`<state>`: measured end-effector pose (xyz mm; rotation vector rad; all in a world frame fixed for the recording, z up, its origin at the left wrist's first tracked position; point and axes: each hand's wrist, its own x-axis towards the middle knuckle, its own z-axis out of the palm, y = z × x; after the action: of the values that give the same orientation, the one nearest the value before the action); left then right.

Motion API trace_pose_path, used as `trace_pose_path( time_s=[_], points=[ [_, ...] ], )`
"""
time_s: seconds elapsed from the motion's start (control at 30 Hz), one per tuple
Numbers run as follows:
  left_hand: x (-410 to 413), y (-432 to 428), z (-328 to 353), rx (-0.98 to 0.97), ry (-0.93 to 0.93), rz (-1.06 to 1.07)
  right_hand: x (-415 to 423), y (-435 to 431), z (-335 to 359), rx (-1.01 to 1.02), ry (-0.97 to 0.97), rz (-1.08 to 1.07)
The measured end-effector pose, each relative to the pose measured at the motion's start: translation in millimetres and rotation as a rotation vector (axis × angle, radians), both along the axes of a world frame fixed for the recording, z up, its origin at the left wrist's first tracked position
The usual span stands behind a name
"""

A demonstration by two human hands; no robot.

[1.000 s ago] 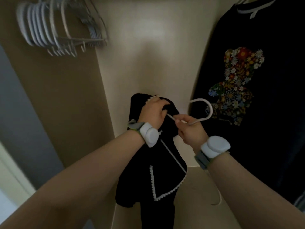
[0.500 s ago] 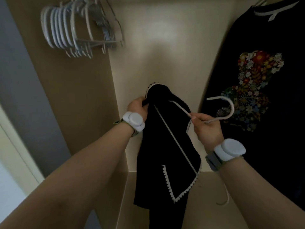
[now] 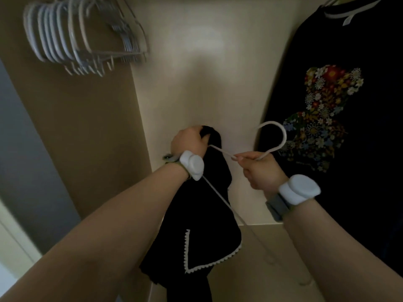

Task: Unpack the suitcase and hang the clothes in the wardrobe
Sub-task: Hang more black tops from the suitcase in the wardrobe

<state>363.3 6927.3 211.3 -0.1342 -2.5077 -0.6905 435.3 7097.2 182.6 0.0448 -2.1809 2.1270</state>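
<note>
A black garment with white scalloped trim (image 3: 196, 225) hangs down in front of me inside the wardrobe. My left hand (image 3: 188, 142) grips its top edge, bunched over one arm of a white hanger (image 3: 272, 136). My right hand (image 3: 259, 168) pinches the hanger at the neck, just below its hook, which curves up to the right. The hanger's lower bar runs down behind the cloth toward the wardrobe floor.
Several empty white hangers (image 3: 72, 42) hang bunched at the upper left. A black top with a floral bear print (image 3: 327, 118) hangs at the right. The cream back wall (image 3: 207, 83) and brown side panel (image 3: 87, 138) enclose the space.
My left hand shifted from the garment's side onto its top, bunching the cloth over the hanger arm. My right hand kept its pinch on the hanger's neck.
</note>
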Motion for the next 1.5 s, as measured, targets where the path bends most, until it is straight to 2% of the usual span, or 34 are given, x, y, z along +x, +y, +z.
trace_pose_path(
  time_s=[0.1,0.17,0.23,0.33,0.4,0.5,0.6,0.67,0.7,0.83,1.0,1.03,1.13,1.2,1.27,1.37,1.43,1.5],
  points=[
    [17.8,29.9,-3.2,-0.037,0.053,-0.153,-16.0,-21.8,-6.6,-0.008,0.017,-0.053],
    [31.1,45.7,-6.8,-0.016,0.079,-0.288,-29.1,-33.2,-12.2,0.097,0.085,-0.209],
    [33.7,44.3,-9.0,0.023,0.093,-0.36,-37.1,-33.3,-12.4,0.055,0.117,-0.327],
    [20.1,15.9,-7.3,-0.029,0.025,-0.408,-34.4,-16.4,1.1,-0.012,0.151,-0.186],
    [11.5,-3.7,-4.6,-0.12,0.017,-0.448,-31.8,-5.3,10.0,0.059,0.225,-0.131],
    [0.9,-13.9,5.7,-0.386,0.185,-0.367,-33.3,0.7,20.7,0.234,0.307,-0.112],
    [-10.5,-9.5,21.7,-0.578,0.066,-0.431,-34.8,1.0,23.8,0.274,0.338,-0.114],
    [-14.8,-4.7,26.5,-0.572,-0.08,-0.524,-32.9,4.1,23.4,0.239,0.354,-0.1],
    [-15.8,-4.2,27.9,-0.56,-0.093,-0.536,-32.9,7.4,21.9,0.229,0.359,-0.083],
    [-18.1,1.2,27.1,-0.498,-0.031,-0.508,-38.4,27.2,14.4,0.442,0.379,-0.134],
    [-16.2,33.8,13.9,-0.535,0.03,-0.628,-43.7,32.0,0.7,0.396,0.412,-0.14],
    [-18.6,35.9,12.9,-0.523,0.019,-0.628,-42.0,37.0,-1.8,0.433,0.445,-0.177],
    [-26.9,25.9,13.5,-0.452,0.014,-0.576,-23.4,49.0,-13.3,0.514,0.706,-0.443],
    [-30.4,21.7,13.9,-0.383,0.021,-0.566,-5.2,52.3,-31.4,0.455,0.755,-0.427],
    [-29.5,21.9,15.2,-0.322,0.019,-0.57,1.5,53.3,-60.0,0.534,0.629,-0.267],
    [-30.4,21.7,18.1,-0.249,0.022,-0.581,-4.9,54.9,-100.3,0.8,0.214,-0.1],
    [-29.7,19.2,19.3,-0.174,0.025,-0.613,-8.5,53.6,-118.7,0.824,-0.014,-0.098],
    [-26.1,18.2,20.5,-0.099,0.017,-0.654,-13.2,50.7,-128.2,0.789,-0.12,-0.115]
  ],
)
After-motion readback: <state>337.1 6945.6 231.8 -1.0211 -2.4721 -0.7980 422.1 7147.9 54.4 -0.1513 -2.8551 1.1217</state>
